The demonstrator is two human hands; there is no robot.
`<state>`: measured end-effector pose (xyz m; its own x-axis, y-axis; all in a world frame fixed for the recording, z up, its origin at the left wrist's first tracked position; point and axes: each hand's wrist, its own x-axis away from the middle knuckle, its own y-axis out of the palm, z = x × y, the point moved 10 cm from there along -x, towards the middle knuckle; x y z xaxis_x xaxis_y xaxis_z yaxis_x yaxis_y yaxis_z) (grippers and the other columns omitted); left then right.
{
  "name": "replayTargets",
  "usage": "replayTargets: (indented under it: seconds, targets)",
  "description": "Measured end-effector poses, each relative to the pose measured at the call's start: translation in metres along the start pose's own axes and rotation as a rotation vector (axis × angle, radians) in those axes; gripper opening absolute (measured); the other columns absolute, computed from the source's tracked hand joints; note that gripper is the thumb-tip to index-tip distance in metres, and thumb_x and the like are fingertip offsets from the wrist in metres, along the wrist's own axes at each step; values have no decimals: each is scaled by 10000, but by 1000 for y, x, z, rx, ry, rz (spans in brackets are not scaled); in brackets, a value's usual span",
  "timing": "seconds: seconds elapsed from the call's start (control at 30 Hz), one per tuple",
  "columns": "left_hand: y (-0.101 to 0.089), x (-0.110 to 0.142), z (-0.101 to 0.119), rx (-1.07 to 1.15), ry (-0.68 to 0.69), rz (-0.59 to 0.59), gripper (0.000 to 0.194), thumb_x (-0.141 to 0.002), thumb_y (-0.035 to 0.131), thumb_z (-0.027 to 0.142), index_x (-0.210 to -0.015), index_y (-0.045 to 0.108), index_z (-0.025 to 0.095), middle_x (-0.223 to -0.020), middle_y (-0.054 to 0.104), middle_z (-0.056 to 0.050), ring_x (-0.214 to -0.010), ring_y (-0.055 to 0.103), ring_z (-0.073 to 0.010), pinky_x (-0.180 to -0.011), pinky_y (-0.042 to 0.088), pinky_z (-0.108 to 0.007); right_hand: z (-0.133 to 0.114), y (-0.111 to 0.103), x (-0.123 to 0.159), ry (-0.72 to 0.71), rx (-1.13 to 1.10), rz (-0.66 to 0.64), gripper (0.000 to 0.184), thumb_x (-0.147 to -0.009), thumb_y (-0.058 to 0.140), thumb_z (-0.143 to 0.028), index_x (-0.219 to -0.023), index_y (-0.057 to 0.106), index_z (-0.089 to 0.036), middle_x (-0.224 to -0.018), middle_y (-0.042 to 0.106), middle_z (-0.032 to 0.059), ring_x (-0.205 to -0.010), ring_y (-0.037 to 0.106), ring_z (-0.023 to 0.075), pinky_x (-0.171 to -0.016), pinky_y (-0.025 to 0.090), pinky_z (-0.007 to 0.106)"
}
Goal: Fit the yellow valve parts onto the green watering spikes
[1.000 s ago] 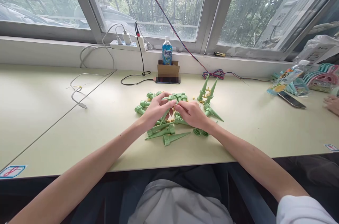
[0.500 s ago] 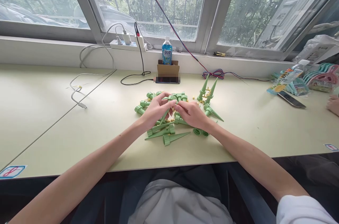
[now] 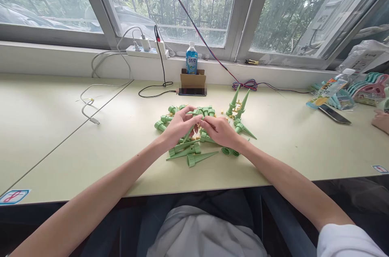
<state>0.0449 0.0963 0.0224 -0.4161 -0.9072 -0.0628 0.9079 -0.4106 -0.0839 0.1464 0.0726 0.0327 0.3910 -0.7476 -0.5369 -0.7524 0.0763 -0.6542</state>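
My left hand (image 3: 181, 124) is closed around a green plastic watering spike (image 3: 189, 133), whose pointed end slants down toward the table. My right hand (image 3: 219, 129) pinches close against the left thumb, at the spike's wide end. Whatever sits between the right fingertips is hidden. Several more spikes lie in a pile under and around both hands, among them a loose spike (image 3: 202, 158) in front. Small yellow pieces are scattered in the pile. To the right of my right hand, two upright spikes (image 3: 241, 105) stand with yellow pegs on them, and green rings (image 3: 230, 151) lie near its wrist.
Behind the pile, a phone (image 3: 192, 92) leans by a cardboard box (image 3: 192, 79) and a blue bottle (image 3: 191, 59). Cables (image 3: 91, 107) lie at the left. Another phone (image 3: 334, 113) and packaged goods (image 3: 367, 89) are at the right, near another person's hand (image 3: 380, 121).
My hands and the spike stay almost still. At the right edge, the other person's hand has come slightly farther into view.
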Motion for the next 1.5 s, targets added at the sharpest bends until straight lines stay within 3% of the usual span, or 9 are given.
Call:
replayTargets:
  seconds: [1.1, 1.5]
  targets:
    - [1, 0, -2, -1, -18, 5, 359, -816, 720, 426, -1037, 533, 213, -649, 565, 45, -480, 496, -88, -467, 410, -226, -1, 3, 1, 2, 10, -45, 441, -1052, 378, -438, -705, 485, -189, -592, 510, -27, -516, 384, 90, -535, 291, 234]
    - [2, 1, -1, -38, -23, -5, 358, -817, 716, 438, -1034, 543, 211, -667, 591, 30, -497, 531, -98, -460, 416, -217, -3, 5, 1, 1, -1, -78, 398, -1051, 387, -391, -789, 591, -171, -599, 538, -25, -514, 392, 90, -554, 325, 224]
